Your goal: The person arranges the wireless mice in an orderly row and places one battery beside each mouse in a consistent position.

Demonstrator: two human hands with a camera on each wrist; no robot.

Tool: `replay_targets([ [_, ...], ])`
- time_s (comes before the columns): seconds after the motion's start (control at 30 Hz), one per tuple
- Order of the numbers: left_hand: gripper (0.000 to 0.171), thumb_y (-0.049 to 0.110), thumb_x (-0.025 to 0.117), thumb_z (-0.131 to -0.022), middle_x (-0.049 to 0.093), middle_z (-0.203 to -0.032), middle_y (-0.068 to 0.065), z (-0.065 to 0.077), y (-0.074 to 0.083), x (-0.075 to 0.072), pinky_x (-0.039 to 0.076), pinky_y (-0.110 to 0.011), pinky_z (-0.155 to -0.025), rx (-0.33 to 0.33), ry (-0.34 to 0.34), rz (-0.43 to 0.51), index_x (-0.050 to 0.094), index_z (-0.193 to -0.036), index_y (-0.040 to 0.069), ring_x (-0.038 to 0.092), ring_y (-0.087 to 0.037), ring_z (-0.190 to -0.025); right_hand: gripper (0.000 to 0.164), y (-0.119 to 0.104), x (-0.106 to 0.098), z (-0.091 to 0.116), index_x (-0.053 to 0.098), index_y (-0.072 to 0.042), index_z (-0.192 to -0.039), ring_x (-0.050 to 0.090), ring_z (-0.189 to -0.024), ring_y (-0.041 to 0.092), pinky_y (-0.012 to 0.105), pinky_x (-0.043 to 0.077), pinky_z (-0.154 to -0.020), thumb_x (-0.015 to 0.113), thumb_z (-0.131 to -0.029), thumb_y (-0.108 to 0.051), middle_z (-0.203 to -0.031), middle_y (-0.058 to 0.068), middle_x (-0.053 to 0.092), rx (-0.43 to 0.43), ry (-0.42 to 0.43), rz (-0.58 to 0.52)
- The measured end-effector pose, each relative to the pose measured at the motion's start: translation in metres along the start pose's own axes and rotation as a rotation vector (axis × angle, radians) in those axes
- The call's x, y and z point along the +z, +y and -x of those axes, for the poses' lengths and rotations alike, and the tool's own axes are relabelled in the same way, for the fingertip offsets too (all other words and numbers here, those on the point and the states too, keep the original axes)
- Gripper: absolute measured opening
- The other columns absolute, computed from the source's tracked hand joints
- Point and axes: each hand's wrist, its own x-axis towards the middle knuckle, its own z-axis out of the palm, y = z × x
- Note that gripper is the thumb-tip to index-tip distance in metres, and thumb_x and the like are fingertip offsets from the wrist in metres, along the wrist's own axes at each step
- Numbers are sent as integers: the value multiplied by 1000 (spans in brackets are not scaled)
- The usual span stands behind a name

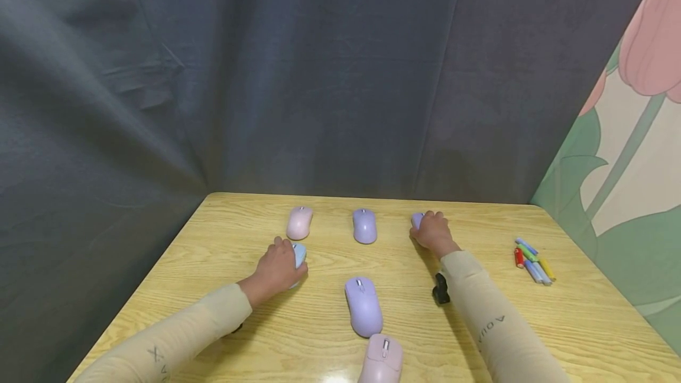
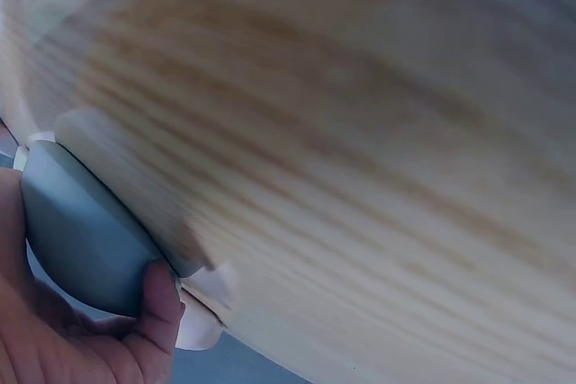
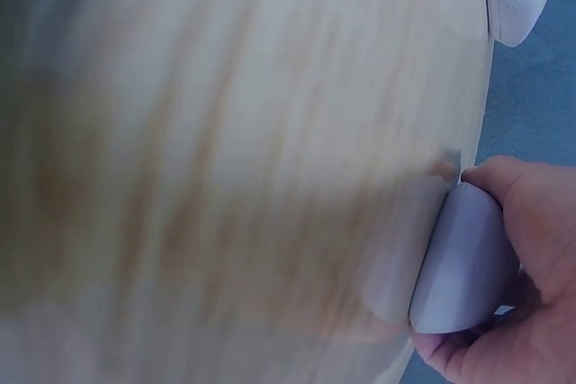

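My left hand (image 1: pixel 274 267) grips a light blue computer mouse (image 1: pixel 300 252) on the left part of the table, fingers over one side and thumb on the other. The left wrist view shows the thumb pressed to the end of that mouse (image 2: pixel 85 227). Farther back on the right, my right hand (image 1: pixel 433 233) holds a purple mouse (image 1: pixel 417 219), partly hidden under the fingers. In the right wrist view the same mouse (image 3: pixel 463 263) sits between thumb and fingers, its base close to the wood.
On the wooden table (image 1: pixel 255 336), a pink mouse (image 1: pixel 300 223) and a purple mouse (image 1: pixel 365 227) lie at the back. Another purple mouse (image 1: pixel 364 306) and a pink one (image 1: pixel 381 360) lie near the front. Several coloured batteries (image 1: pixel 534 262) lie at right. A dark curtain (image 1: pixel 340 75) hangs behind.
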Motion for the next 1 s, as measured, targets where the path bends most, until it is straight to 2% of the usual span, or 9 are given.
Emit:
replay_targets([
  [0.43,51,32,62,-84,39,-82,-14,3,-1,-1,47,-35,-52,-5,-17,48,48,-98,-16,45,-23,-66,64,0,-1,2,34,25,-124,43,-107,53,56,43,-85,58,-91,-25,-114,39,38,-3,-7,19],
  [0.63,52,33,62,-84,39,-82,-14,2,-2,1,47,-34,-51,-4,-15,50,48,-98,-15,45,-23,-66,67,0,-2,3,34,24,-124,43,-107,53,56,43,-85,60,-92,-28,-113,39,38,1,-1,-6],
  [1.0,53,33,62,-82,39,-82,-14,-1,-3,4,47,-34,-51,-10,-14,54,49,-98,-15,46,-23,-65,72,-2,-12,8,32,24,-125,43,-107,55,58,41,-88,60,-93,-34,-114,42,39,-45,10,-24],
])
